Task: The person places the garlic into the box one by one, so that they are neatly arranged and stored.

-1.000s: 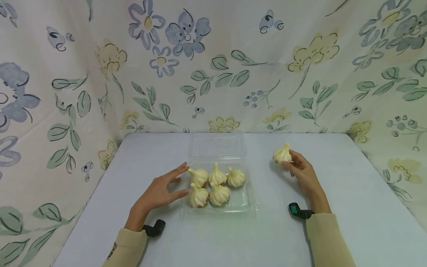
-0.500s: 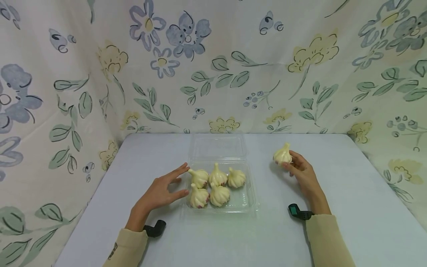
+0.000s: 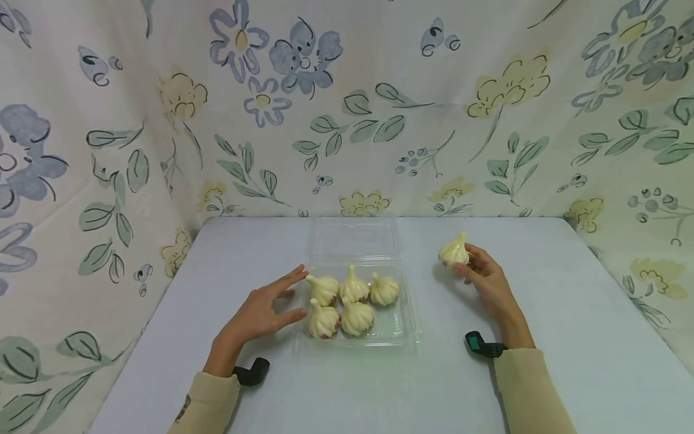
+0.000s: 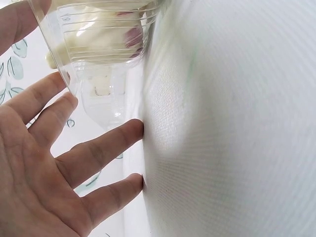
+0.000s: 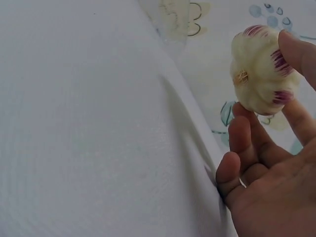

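My right hand [image 3: 490,280] pinches a garlic bulb [image 3: 454,251] between thumb and fingers, to the right of a clear plastic box. The right wrist view shows the root end and purple streaks of this garlic bulb [image 5: 261,71]. Several more garlic bulbs [image 3: 354,286] sit in the clear plastic box [image 3: 398,331]; its front right part holds none. My left hand [image 3: 265,307] lies at the box's left side with fingers spread and thumb at the rim. In the left wrist view, fingertips [image 4: 134,129] of this hand touch the table beside the box wall.
The box's clear lid [image 3: 353,238] lies folded back behind it. A white table [image 3: 434,392] spans the front, and a flower-print curtain [image 3: 347,144] hangs along its back and sides. Black wrist cameras [image 3: 252,371] sit on both wrists.
My right hand has moved slightly left with the garlic bulb in the last half second. The left hand and the box stay where they were.
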Available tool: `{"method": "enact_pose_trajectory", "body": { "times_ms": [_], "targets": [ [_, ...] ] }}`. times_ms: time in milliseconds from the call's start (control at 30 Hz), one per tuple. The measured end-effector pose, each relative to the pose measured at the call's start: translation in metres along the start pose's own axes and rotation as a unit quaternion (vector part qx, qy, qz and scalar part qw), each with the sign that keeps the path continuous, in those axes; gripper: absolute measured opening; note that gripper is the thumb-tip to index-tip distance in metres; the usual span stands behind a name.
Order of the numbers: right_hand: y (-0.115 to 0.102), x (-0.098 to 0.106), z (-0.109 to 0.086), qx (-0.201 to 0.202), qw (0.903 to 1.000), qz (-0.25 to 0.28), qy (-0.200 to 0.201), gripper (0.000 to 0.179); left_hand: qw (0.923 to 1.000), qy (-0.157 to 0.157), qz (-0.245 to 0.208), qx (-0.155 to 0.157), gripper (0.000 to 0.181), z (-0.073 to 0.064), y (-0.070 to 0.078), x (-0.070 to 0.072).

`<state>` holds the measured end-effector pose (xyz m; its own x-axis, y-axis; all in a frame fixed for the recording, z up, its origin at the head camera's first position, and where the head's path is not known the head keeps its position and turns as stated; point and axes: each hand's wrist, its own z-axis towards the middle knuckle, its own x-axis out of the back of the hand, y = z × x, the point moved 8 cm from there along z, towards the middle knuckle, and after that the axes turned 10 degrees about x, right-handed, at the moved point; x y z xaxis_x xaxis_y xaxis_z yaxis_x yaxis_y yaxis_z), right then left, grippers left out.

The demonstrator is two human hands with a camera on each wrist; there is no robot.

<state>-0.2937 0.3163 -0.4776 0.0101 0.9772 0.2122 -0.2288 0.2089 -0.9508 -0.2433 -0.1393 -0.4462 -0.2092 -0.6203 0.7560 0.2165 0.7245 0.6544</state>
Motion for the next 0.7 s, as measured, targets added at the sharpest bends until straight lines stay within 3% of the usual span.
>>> {"method": "enact_pose_trajectory", "body": {
  "times_ms": [133, 367, 700],
  "targets": [
    [-0.006, -0.008, 0.003, 0.012, 0.9996, -0.016, -0.021, 0.054, 1.0000, 0.001, 0.001, -0.001, 0.076, 0.000, 0.001, 0.000],
    [-0.022, -0.026, 0.004, 0.040, 0.9978, 0.012, -0.052, 0.051, 1.0000, 0.002, 0.001, 0.000, 0.076, -0.001, 0.001, 0.001],
    [-0.047, -0.045, 0.004, 0.062, 0.9945, -0.014, -0.084, 0.054, 1.0000, 0.001, 0.003, -0.001, 0.076, 0.000, 0.001, 0.000]
  ]
}}
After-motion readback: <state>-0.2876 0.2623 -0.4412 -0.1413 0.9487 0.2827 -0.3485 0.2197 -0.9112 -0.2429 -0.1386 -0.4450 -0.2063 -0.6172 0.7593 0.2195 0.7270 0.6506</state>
